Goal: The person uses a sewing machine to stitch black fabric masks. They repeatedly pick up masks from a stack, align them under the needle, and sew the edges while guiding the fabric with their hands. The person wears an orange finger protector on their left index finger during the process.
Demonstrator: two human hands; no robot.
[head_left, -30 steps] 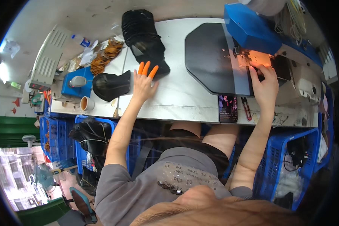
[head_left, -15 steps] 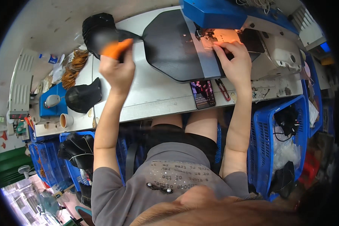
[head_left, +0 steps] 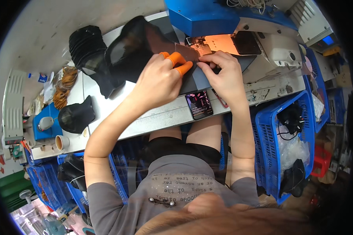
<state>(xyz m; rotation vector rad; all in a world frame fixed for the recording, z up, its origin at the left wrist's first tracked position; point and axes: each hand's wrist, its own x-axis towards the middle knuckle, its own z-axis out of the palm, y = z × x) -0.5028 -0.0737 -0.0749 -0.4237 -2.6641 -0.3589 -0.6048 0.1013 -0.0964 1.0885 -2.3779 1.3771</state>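
My left hand (head_left: 162, 76), with orange finger covers (head_left: 176, 58) on several fingertips, is closed on a black shoe-upper-like piece (head_left: 133, 47), which spreads to the left over the table. The right end of the piece lies beside the lit needle area (head_left: 200, 46) of a sewing machine (head_left: 204, 17) with a blue head. There my right hand (head_left: 223, 72) pinches the edge with thumb and forefinger. Its other fingers are curled. A grey-black board (head_left: 189, 84) shows under the piece and my hands.
A stack of black pieces (head_left: 84, 45) lies at the far left, and a single one (head_left: 76, 115) nearer. A phone (head_left: 199, 105), partly covered thread snips (head_left: 222, 100) and a cup (head_left: 61, 142) are near the table's front edge. Blue baskets (head_left: 266, 145) flank me.
My left hand has moved right and toward the needle area, bringing a black piece from the stack side. My right hand now pinches its edge. The whole view has shifted slightly.
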